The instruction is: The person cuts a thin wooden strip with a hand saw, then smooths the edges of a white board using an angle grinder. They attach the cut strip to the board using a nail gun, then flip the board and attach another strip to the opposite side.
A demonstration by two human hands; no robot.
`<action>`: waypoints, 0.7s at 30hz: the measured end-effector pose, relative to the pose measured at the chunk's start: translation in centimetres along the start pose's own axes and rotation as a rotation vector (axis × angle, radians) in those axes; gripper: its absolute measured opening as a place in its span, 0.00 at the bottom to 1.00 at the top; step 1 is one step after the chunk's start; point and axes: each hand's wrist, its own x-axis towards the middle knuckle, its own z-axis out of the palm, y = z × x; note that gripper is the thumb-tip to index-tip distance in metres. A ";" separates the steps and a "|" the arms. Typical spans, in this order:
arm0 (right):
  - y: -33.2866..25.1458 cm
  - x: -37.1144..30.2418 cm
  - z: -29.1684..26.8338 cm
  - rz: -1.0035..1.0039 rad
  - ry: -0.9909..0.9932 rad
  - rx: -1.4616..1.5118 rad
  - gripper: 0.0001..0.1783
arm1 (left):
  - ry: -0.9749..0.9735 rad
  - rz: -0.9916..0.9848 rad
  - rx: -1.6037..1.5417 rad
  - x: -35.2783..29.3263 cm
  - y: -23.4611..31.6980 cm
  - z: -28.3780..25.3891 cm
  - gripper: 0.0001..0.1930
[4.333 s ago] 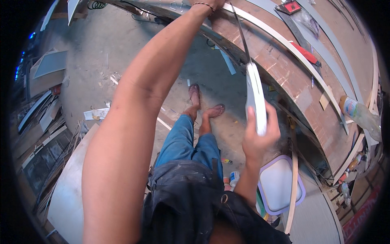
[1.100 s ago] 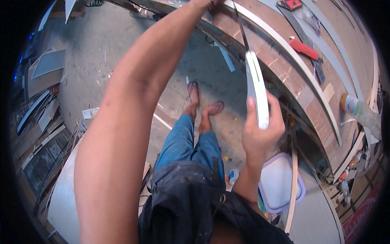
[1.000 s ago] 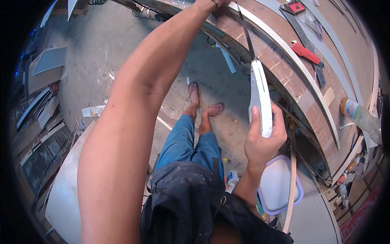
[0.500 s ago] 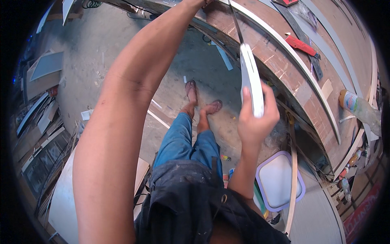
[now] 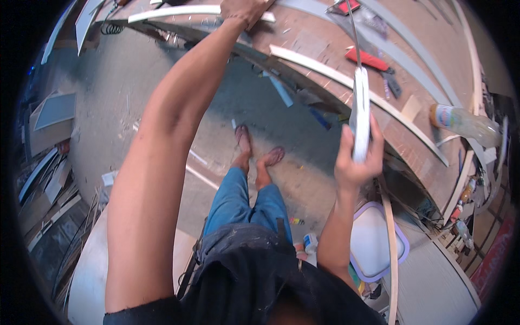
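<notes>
At the top edge, my left hand is closed over a short pale strip on the workbench; its fingertips are partly out of the picture. My right hand is wrapped round the white handle of what looks like a handsaw. Seen nearly edge-on, its thin blade points up and away, above the bench. A second, longer pale strip lies along the bench's near edge, its far end apart from the first. Beyond the blade lies a red-handled tool.
A plastic bottle lies on the bench at right. Below it stand a lilac-rimmed white panel and an upright wooden strip. Offcuts and boards crowd the left side. My feet are on the littered floor.
My right hand has moved right with the saw. The view has shifted, bringing my left hand and the shorter strip into sight. A gap between the two strips now shows.
</notes>
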 end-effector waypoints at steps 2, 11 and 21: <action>1.6 3.3 1.1 0.040 -0.111 -0.116 0.27 | 0.026 -0.110 -0.098 -1.0 -0.4 -3.0 0.21; -0.1 8.8 7.2 -0.181 -0.278 -0.205 0.35 | 0.327 0.036 -0.476 -15.7 -1.7 -19.7 0.09; -22.5 -7.8 17.3 0.431 -0.833 0.841 0.11 | 0.206 -0.185 -0.549 -25.5 -17.6 -26.3 0.16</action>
